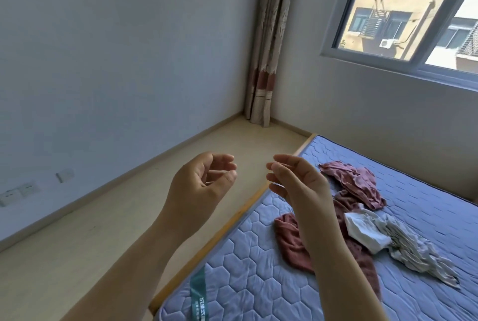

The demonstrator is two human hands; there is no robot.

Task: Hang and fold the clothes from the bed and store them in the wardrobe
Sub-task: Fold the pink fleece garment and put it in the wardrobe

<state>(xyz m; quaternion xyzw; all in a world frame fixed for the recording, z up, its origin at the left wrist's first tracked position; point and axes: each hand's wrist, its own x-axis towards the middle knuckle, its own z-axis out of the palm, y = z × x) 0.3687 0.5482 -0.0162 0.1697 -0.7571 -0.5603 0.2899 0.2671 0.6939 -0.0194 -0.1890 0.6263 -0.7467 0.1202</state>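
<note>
Both hands, the left hand (204, 178) and the nearer right hand (297, 183), hung loosely curled and empty above the bed's (258, 256) left edge, the crumpled clothes (362, 217) lying rightward.

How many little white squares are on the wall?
3, all low on the left wall: the lone plate sits slightly higher, the middle plate and the edge plate are side by side. More may lie outside the picture.

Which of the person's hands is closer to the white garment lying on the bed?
The right hand, raised above the edge of the mattress, just left of the white garment. The left hand is farther left, over the floor.
</note>
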